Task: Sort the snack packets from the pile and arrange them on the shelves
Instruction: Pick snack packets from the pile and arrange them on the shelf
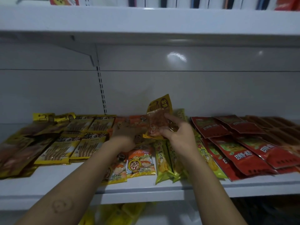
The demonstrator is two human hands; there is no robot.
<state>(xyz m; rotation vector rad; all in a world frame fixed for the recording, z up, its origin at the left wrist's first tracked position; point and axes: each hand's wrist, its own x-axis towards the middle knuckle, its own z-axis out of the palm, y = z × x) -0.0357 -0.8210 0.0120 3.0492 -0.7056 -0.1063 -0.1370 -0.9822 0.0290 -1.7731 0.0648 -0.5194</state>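
White metal shelving fills the view, and both my arms reach in over the middle shelf (48,177). My right hand (177,135) grips a yellow packet (159,111) by its lower end. Thumb and curled fingers pinch it, and the index finger stretches up along its right edge. The packet stands upright, lifted clear of the rows below. Its clear window shows a reddish-brown snack. My left hand (123,137) is just left of it, low over the orange packets (140,161). It is smeared with blur, so I cannot tell whether its fingers are spread or curled, or whether they touch anything.

Those orange packets carry a cartoon face and run from the front edge back toward the wall. Just right of them, partly beneath my right wrist, long green-yellow packets (163,164) lie lengthwise. Further right, red packets (243,153) overlap in slanted rows out to the frame's edge. Left of the orange ones, yellow stick-snack packets (84,145) lie flat in rows. Beyond them darker brown packets (17,151) are heaped at the far left.

Behind everything is the grey-white back panel (194,88) with a slotted upright (101,90). The upper shelf (146,20) carries book-like spines, and blurred yellow packs (113,213) show on the level below.
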